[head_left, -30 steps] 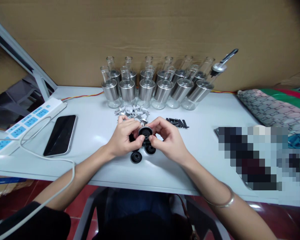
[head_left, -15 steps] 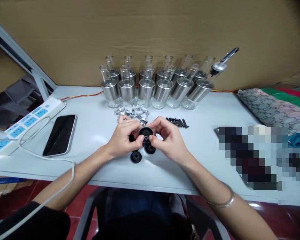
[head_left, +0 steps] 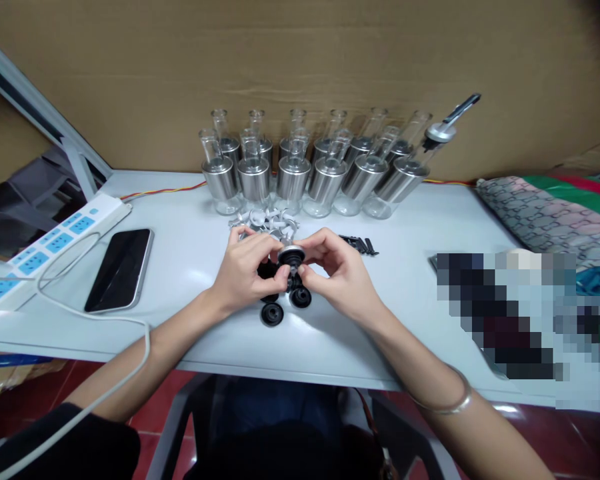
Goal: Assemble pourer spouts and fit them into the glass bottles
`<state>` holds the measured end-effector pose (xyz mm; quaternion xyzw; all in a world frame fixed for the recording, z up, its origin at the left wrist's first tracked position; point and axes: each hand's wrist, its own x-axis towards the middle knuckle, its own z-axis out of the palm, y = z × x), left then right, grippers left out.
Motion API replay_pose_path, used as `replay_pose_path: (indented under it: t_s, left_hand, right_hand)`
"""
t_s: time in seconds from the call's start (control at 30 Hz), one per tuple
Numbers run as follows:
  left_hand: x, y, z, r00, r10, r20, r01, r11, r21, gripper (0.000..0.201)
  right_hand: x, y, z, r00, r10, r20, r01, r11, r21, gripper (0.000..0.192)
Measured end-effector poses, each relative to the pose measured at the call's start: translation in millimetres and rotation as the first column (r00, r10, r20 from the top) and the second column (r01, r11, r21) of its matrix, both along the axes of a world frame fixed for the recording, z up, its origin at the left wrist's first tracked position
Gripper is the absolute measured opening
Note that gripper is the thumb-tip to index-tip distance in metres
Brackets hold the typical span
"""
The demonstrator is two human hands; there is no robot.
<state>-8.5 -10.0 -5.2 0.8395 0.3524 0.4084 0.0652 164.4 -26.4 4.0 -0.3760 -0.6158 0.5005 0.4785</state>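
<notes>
Between my two hands is a pourer stopper (head_left: 292,257) with a silver rim on top and black ridged rubber below. My left hand (head_left: 253,267) pinches it from the left with thumb and fingers. From the right, my right hand (head_left: 337,273) grips the same stopper, its thumb near the lower tip. Just under my hands, several round black rubber stoppers (head_left: 272,314) lie on the table, some partly hidden by my fingers. Behind my fingers is a heap of silver-grey curved parts (head_left: 265,219). Small black strips (head_left: 363,245) lie beyond my right hand.
Glass bottles with steel sleeves (head_left: 293,177) stand in two rows at the back; one carries a fitted pourer (head_left: 440,132). On the left are a phone (head_left: 120,270), a power strip (head_left: 55,247) and a white cable (head_left: 147,333). Patterned fabric (head_left: 555,220) lies at right.
The stopper has tilted in my fingers, so its ridged side now shows more than its underside. Both hands keep their grip and have shifted only slightly.
</notes>
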Motion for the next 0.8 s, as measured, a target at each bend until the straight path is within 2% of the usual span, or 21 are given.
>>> replay_pose_path:
  t_s: [0.07, 0.13, 0.3, 0.4, 0.53, 0.6, 0.7, 0.8]
  left_hand:
    - [-1.2, 1.6, -0.6, 0.999, -0.022, 0.025, 0.022, 1.000, 0.011, 0.012]
    - [-1.8, 2.8, -1.0, 0.995, -0.083, 0.055, 0.083, 0.997, -0.001, 0.021]
    - [-1.9, 3.4, -2.1, 0.977, -0.176, 0.123, 0.173, 0.984, 0.031, 0.030]
    - [-2.2, 2.5, -1.4, 0.970, -0.223, 0.094, 0.222, 0.975, 0.019, 0.032]
    - [-2.7, 1.3, -0.5, 0.966, -0.258, 0.032, 0.258, 0.966, -0.001, 0.034]
    - [-2.6, 1.1, -0.7, 0.969, -0.248, 0.010, 0.248, 0.969, -0.003, 0.033]
    - [-2.4, 1.7, -1.4, 0.984, -0.175, -0.014, 0.175, 0.984, 0.025, 0.025]
    - [-2.6, 3.0, -1.8, 0.995, -0.096, 0.012, 0.095, 0.992, 0.077, 0.019]
  right_hand:
    - [1.4, 2.5, -1.2, 0.999, -0.028, -0.044, 0.029, 0.999, 0.023, 0.022]
    - [3.1, 4.4, -1.7, 0.997, -0.061, -0.052, 0.064, 0.997, 0.042, 0.022]
    - [5.8, 6.5, -1.0, 0.997, -0.079, 0.017, 0.078, 0.995, 0.068, 0.014]
    - [5.2, 6.4, -2.3, 0.994, -0.096, 0.060, 0.089, 0.990, 0.106, 0.007]
    - [5.7, 6.7, -2.0, 0.974, -0.156, 0.165, 0.115, 0.965, 0.234, 0.008]
    - [11.0, 9.7, 1.0, 0.955, -0.153, 0.255, 0.072, 0.951, 0.300, 0.009]
    - [30.8, 20.8, 5.5, 0.870, -0.211, 0.445, 0.016, 0.915, 0.403, 0.007]
    - [60.3, 36.5, 1.6, 0.670, -0.478, 0.568, 0.180, 0.847, 0.501, 0.014]
